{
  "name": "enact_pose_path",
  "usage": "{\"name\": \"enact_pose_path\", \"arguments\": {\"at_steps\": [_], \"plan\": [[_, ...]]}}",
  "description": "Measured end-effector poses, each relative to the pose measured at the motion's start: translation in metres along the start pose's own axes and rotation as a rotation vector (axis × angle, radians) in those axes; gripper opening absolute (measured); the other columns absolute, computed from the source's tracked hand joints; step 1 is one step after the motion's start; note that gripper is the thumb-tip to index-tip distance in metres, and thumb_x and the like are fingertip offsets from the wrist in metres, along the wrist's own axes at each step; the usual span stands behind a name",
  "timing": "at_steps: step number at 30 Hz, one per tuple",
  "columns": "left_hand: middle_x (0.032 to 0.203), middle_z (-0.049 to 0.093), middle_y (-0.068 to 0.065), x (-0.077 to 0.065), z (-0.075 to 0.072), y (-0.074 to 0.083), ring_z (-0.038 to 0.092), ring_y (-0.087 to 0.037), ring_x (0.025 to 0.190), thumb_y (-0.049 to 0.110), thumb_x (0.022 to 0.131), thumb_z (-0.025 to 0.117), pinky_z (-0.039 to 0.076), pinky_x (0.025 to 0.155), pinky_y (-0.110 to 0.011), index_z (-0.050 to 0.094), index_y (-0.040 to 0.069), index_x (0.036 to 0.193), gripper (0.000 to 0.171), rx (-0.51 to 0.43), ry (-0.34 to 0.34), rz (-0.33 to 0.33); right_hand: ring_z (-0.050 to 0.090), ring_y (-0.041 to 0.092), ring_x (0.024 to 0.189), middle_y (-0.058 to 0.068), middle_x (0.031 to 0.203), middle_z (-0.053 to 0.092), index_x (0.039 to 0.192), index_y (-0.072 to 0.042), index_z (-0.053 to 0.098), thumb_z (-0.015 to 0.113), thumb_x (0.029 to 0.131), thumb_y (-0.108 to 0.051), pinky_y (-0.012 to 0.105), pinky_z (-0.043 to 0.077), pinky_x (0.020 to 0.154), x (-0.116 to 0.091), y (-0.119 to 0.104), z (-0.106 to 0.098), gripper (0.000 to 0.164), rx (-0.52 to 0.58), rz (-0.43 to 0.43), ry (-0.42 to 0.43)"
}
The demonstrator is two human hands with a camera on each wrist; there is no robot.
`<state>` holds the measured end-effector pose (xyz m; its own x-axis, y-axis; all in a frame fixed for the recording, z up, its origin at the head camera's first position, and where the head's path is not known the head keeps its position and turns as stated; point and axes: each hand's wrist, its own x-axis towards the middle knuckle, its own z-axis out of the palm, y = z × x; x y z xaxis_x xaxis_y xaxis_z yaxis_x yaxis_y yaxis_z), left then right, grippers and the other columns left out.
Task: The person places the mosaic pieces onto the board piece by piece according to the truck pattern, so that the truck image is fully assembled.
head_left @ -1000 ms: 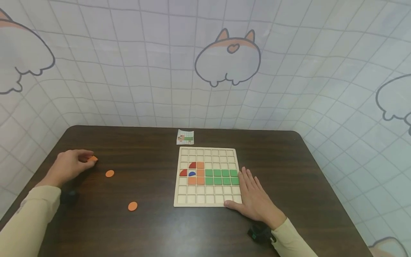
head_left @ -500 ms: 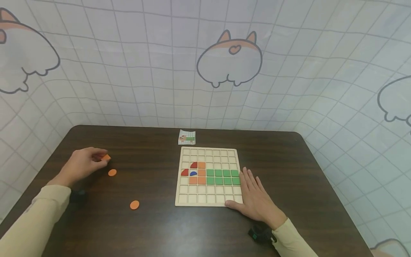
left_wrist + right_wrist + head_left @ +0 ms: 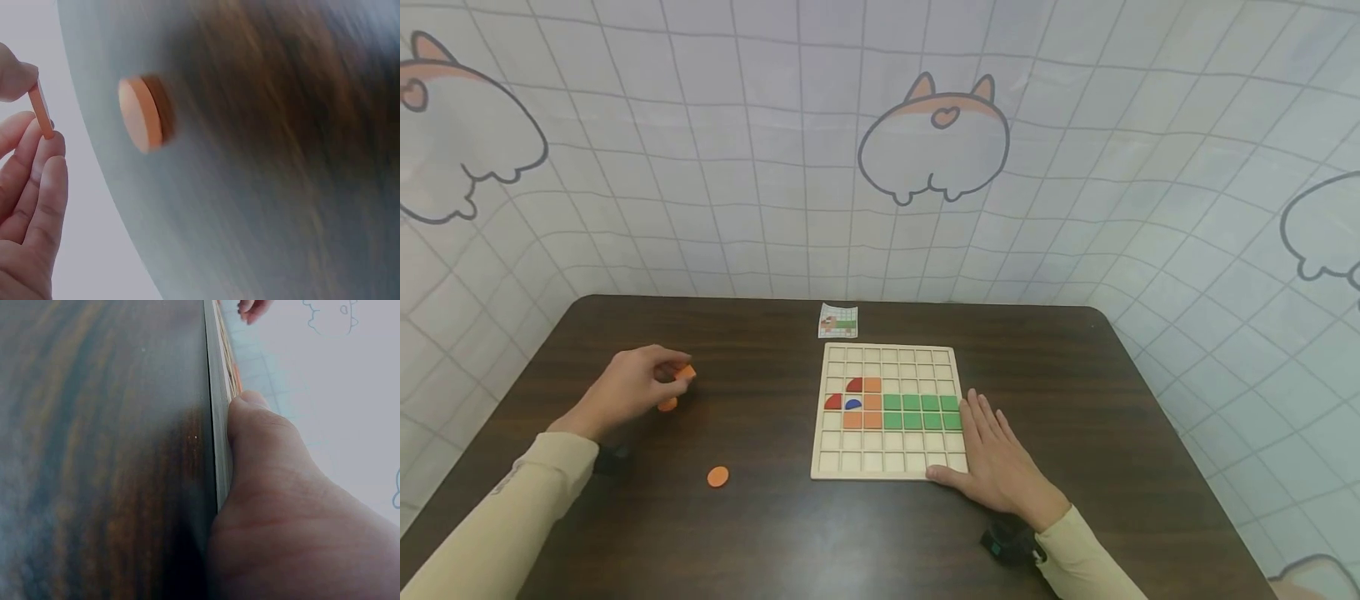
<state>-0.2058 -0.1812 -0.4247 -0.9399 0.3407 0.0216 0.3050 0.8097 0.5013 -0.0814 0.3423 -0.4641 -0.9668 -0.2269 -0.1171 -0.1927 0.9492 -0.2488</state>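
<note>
My left hand [image 3: 632, 387] pinches an orange square tile [image 3: 685, 372] between thumb and fingers, raised over the left part of the table. The tile shows edge-on as a thin orange strip [image 3: 41, 111] in the left wrist view. Just under that hand lies an orange disc [image 3: 667, 405], partly covered by it; another orange disc [image 3: 718, 477] lies nearer. With straight fingers along its right edge and the thumb at its front right corner, my right hand [image 3: 996, 467] rests against a wooden grid board [image 3: 852, 463]. Green squares [image 3: 921, 412], orange squares [image 3: 872, 402] and red quarter-circles [image 3: 854, 385] sit in its cells.
A tile with a blue half-circle [image 3: 853, 404] sits among the board's pieces. Behind the board lies a small printed card [image 3: 838, 322] with a coloured grid pattern. A patterned white curtain [image 3: 760, 167] surrounds the dark wooden table [image 3: 850, 542].
My left hand has moved right with the orange square tile, from the table's left side to above the farther orange disc. The right hand stays at the board.
</note>
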Motion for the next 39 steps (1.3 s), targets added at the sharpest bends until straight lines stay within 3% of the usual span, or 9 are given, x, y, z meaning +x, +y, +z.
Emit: {"name": "enact_pose_path", "arguments": {"at_steps": [8, 21, 31, 39], "plan": [[0.111, 0.076, -0.012, 0.006, 0.011, 0.016, 0.073, -0.025, 0.097, 0.016, 0.09, 0.076, 0.057, 0.073, -0.03, 0.07, 0.0, 0.128, 0.041, 0.017, 0.002, 0.06, 0.013, 0.041, 0.162, 0.025, 0.173, 0.011, 0.164, 0.003, 0.015, 0.05, 0.089, -0.082, 0.061, 0.02, 0.129, 0.0, 0.0, 0.0, 0.118, 0.006, -0.011, 0.005], [0.112, 0.076, -0.007, 0.012, 0.029, 0.052, 0.072, -0.019, 0.096, 0.016, 0.092, 0.074, 0.059, 0.077, -0.034, 0.073, 0.003, 0.124, 0.035, -0.027, -0.042, 0.142, 0.014, 0.04, 0.163, 0.024, 0.173, 0.011, 0.164, 0.002, 0.013, 0.051, 0.088, -0.083, 0.061, 0.022, 0.129, 0.0, 0.0, 0.0, 0.12, 0.004, -0.003, 0.001], [0.112, 0.076, -0.005, 0.021, 0.043, 0.072, 0.072, -0.016, 0.094, 0.014, 0.09, 0.075, 0.059, 0.077, -0.031, 0.075, 0.004, 0.121, 0.033, -0.013, -0.045, 0.201, 0.013, 0.039, 0.163, 0.023, 0.174, 0.009, 0.165, 0.001, 0.013, 0.05, 0.089, -0.082, 0.06, 0.02, 0.13, 0.001, 0.0, -0.002, 0.119, 0.003, -0.015, 0.003], [0.111, 0.075, 0.0, 0.023, 0.054, 0.087, 0.068, -0.012, 0.092, 0.014, 0.088, 0.076, 0.058, 0.077, -0.027, 0.077, 0.007, 0.117, 0.03, -0.053, -0.062, 0.227, 0.014, 0.039, 0.163, 0.023, 0.174, 0.011, 0.164, 0.002, 0.014, 0.05, 0.088, -0.083, 0.06, 0.021, 0.13, 0.001, 0.001, 0.0, 0.12, 0.003, -0.008, -0.003]]}}
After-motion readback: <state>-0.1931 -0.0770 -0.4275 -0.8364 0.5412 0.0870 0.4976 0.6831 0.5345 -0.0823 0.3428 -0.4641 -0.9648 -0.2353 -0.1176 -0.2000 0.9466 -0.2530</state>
